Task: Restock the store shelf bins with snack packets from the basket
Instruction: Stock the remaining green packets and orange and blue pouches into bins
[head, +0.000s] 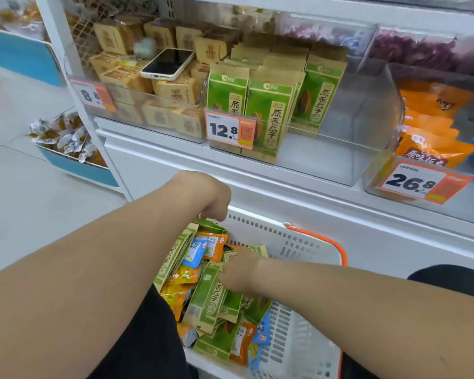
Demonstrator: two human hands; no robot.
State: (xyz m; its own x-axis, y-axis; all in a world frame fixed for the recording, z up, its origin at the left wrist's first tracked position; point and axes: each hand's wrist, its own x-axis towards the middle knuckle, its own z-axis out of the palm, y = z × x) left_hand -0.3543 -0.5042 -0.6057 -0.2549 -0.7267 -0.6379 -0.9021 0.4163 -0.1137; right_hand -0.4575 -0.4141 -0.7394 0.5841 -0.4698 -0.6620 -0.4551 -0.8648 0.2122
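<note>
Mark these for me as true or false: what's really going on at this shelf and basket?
1. A phone lies on the tan packets in the left bin. True.
2. The middle bin is packed with green packets from wall to wall. False: its right part is bare.
3. The basket has a blue handle. False: the handle is orange.
4. The left hand and the right hand are both at the basket. True.
5. The price tag below the orange packets reads 12.8. False: it reads 26.8.
</note>
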